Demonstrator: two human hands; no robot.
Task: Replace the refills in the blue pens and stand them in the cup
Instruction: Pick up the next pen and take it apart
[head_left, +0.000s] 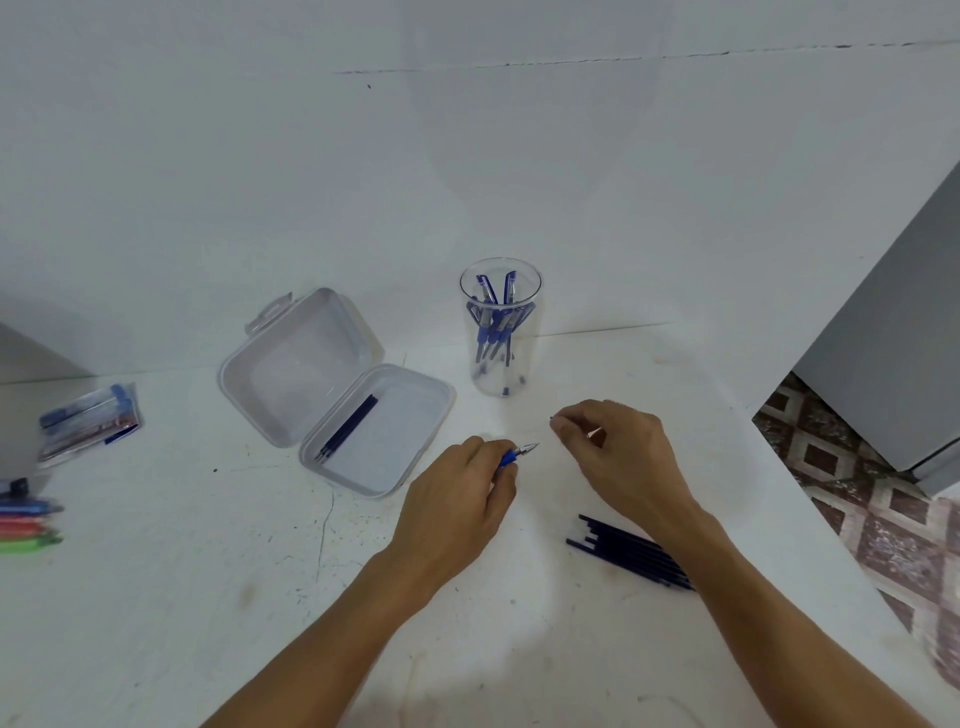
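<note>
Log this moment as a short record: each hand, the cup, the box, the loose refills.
left hand: closed around a blue pen, metal tip pointing right
right hand: fingers pinched on something thin and dark, too small to identify
cup: clear, upright, blue pens standing inside
box: open, a few dark refills in its tray
loose refills: pile on table under right forearm

No text, number or brand can be read anywhere. Print is carried only by the clear packet (88, 418) at the far left of the table, where it is blurred to red and blue patches; no legible marking is shown elsewhere.
</note>
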